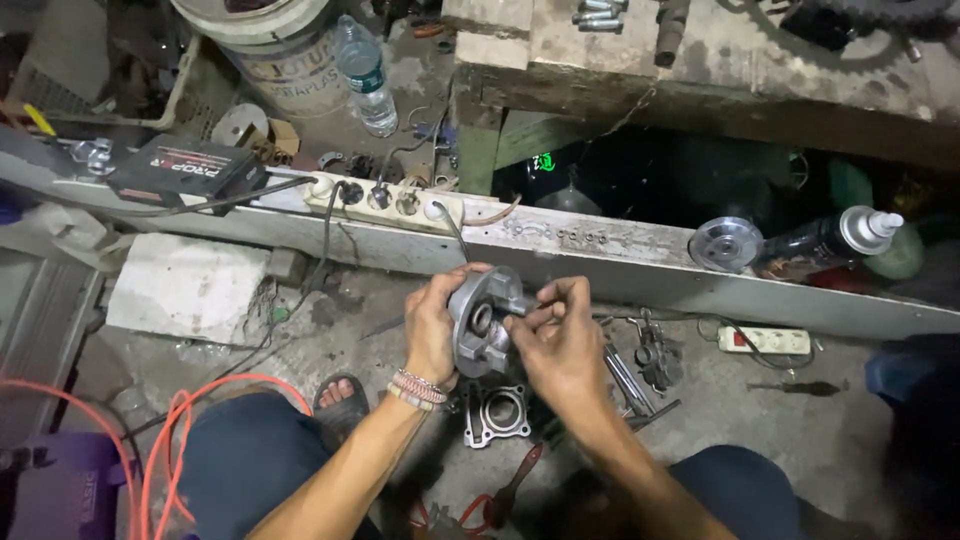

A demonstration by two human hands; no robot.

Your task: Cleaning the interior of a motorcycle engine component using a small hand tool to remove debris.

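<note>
Left hand (432, 330), right hand (562, 345) grip grey metal casting (482, 318); plastic bottle (364, 75) near bucket (275, 40).

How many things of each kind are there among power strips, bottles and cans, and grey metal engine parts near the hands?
Power strips: 2 (long one, small one)
Bottles and cans: 2 (water bottle, spray can)
Metal parts: 3 (held casting, square block, round disc)
Total: 7
</note>
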